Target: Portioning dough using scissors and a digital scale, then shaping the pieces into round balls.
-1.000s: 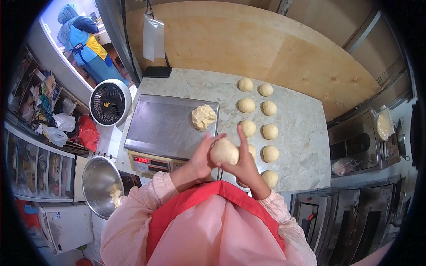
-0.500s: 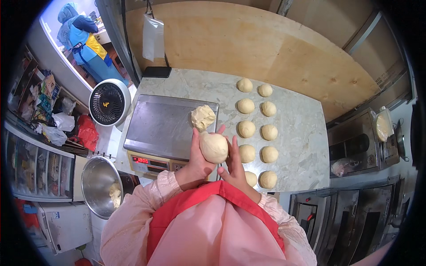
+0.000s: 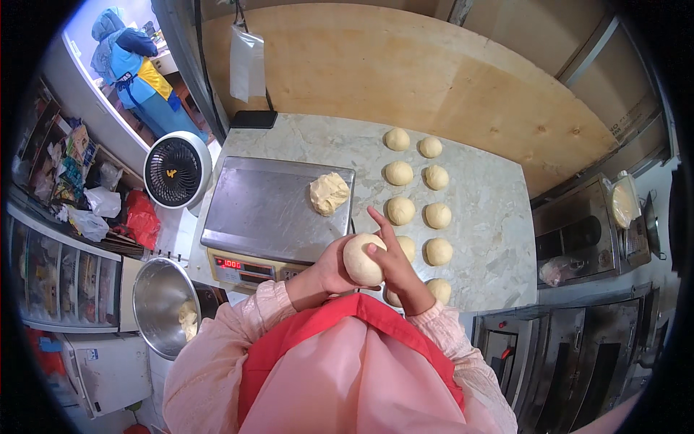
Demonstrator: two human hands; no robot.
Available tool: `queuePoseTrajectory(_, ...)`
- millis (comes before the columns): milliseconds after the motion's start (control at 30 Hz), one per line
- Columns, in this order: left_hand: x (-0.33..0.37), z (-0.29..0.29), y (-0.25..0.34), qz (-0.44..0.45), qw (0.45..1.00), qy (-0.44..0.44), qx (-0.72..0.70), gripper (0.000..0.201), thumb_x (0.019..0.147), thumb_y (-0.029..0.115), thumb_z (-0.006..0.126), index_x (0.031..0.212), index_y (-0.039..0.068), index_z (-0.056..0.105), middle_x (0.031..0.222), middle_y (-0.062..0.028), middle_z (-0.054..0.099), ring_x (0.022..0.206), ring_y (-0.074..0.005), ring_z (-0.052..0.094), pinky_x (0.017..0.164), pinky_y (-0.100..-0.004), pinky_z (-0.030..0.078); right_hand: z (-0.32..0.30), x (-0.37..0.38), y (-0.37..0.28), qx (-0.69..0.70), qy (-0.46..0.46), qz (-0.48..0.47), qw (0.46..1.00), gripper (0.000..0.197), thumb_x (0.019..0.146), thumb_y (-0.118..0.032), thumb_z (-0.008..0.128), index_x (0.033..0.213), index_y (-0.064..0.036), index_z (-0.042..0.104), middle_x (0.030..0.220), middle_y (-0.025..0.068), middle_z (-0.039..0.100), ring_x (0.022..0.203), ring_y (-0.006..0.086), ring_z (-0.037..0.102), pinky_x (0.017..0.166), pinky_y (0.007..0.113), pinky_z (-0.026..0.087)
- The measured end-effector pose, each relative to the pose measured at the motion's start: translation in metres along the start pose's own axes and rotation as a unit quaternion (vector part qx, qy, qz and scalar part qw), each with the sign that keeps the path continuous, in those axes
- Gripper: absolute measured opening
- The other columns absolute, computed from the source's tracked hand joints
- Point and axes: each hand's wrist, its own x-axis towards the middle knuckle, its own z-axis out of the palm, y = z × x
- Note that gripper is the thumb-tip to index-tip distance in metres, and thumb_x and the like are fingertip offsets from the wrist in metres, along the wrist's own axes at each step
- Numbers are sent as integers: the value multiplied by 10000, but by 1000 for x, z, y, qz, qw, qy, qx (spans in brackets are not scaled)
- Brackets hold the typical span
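While both forearms rise from below, the left hand (image 3: 329,269) and right hand (image 3: 396,262) cup a dough ball (image 3: 361,259) between them at the scale's (image 3: 267,210) front corner; a clear plastic bag (image 3: 247,64) hangs on the plywood wall (image 3: 448,79).

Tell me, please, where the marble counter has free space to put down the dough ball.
Free marble counter lies right of the two rows of dough balls, and behind the scale, beside the black pad. It is crowded near both hands, around the held dough ball.
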Motion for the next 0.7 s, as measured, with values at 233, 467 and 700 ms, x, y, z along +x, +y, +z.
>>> queuePoseTrajectory(233,3,11,-10,-9,999,14,-40,488,810,365,471,1248,181,362,1137,-69,476,1012,-263,488,841,-455,400,2,1,-11,-180,-82,-51,979,762,739,-267,589,1337,-105,145,996,122,448,933,211,458,853,308,343)
queuePoseTrajectory(467,4,8,-3,125,989,-45,65,514,775,308,494,1259,241,335,1304,-115,311,1188,-284,311,949,-466,287,1,-8,-25,-453,84,-222,859,791,732,-342,592,1310,-25,154,1228,179,364,1124,283,374,895,364,328)
queuePoseTrajectory(700,7,3,-6,254,959,-72,105,415,686,209,597,1093,218,516,1263,-94,362,1170,-283,330,944,-471,302,18,-15,16,-265,46,-286,920,775,745,-263,621,1306,-24,143,1220,174,367,1103,256,405,870,343,366)
